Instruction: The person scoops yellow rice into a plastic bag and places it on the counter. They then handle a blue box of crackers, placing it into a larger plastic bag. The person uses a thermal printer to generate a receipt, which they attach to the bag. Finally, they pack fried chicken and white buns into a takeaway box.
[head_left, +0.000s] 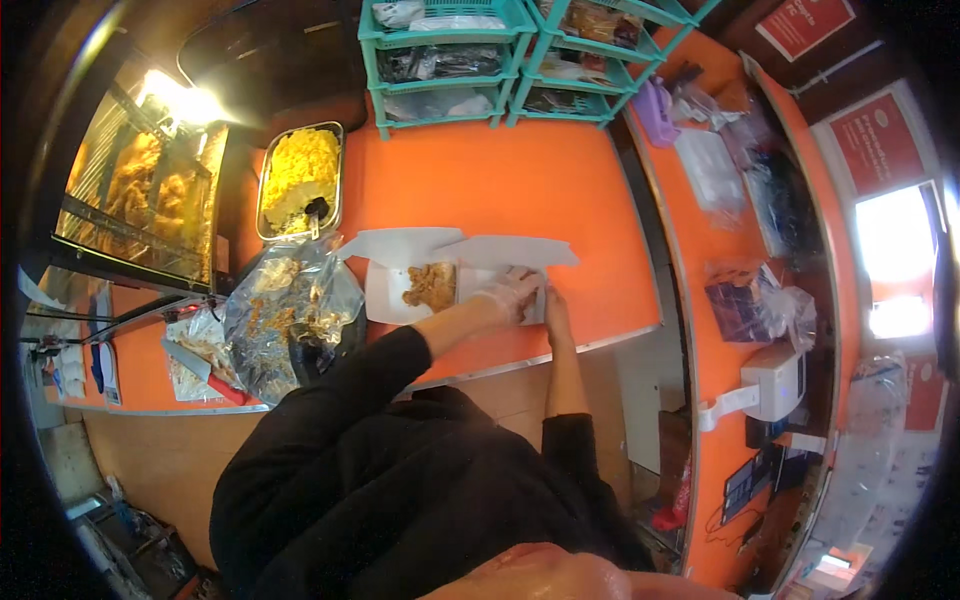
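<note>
Two white card food boxes stand side by side with lids raised at the back. The left box (386, 300) holds breaded fried food (430, 287). My left hand (517, 294), in a clear plastic glove, reaches into the right box (481, 276); its fingers are bent, and whatever lies under them is hidden. My right hand (556, 313) is against the outer right side of that box, with its fingertips near the rim. Whether it pinches the wall cannot be made out.
Left are a metal tray (340, 180) of yellow rice with a spoon, a plastic-lined container (244, 330) with crumbs, a red-handled knife (196, 365) and a lit glass food cabinet (139, 195). Green racks (442, 75) stand behind. A side counter (694, 300) holds packaging and a printer (776, 382).
</note>
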